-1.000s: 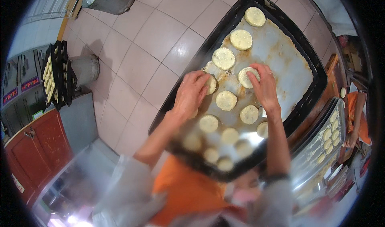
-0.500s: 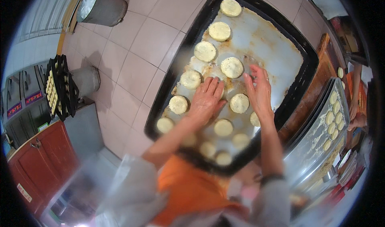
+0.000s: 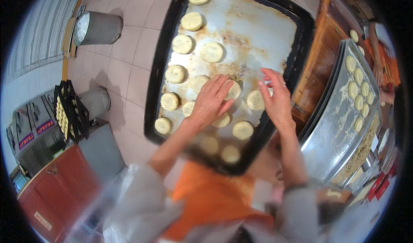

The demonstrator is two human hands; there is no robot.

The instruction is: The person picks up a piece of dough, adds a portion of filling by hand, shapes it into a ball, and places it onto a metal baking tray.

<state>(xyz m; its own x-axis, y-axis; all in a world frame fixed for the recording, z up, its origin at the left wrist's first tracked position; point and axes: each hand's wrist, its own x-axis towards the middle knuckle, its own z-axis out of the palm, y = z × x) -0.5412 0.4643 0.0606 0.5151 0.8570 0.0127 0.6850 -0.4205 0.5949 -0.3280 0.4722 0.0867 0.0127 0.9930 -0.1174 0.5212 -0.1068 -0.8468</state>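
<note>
Round, flat, pale yellow dough cakes lie in rows on a large dark-rimmed baking tray in front of me. My left hand rests palm down over the tray, its fingers stretched out at the left side of one dough cake and partly covering its neighbours. Thumb and fingers stand apart. My right hand hovers at the tray's right side, fingers spread, beside another dough cake. I cannot tell whether it touches that cake. Nothing shows in its grasp.
On the right, a metal tray holds more cakes beside a brown wooden board. Another person's arm is beyond it. Metal bins stand on the tiled floor at left, near a rack of loaded black trays and a red cabinet.
The view has turned, so the tray sits further left. Relative to the tray, both hands have moved rightward, my left hand from one dough cake to the neighbouring one.
</note>
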